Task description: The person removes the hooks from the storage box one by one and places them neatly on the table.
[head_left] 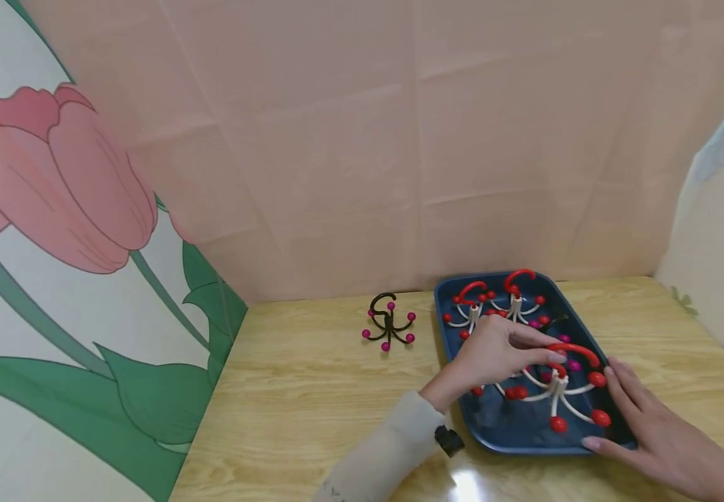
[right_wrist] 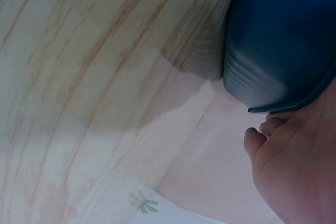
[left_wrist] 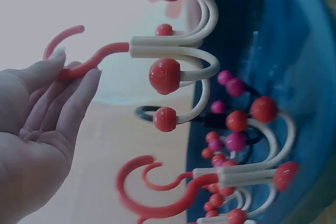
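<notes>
My left hand pinches the curved red hook of a white, multi-armed rotating hook hanger with red ball tips. It holds the hanger upright over the near part of a dark blue tray. In the left wrist view, the hanger shows its white stem and arms, with thumb and fingertips at its red hook. My right hand lies against the tray's near right corner, fingers extended along the side and thumb at the front rim. The right wrist view shows fingers close beside the tray wall.
Inside the tray are more red-and-white hangers and dark ones with magenta balls. A black hanger with magenta balls stands on the wooden table, left of the tray. A pinkish cloth hangs behind the table.
</notes>
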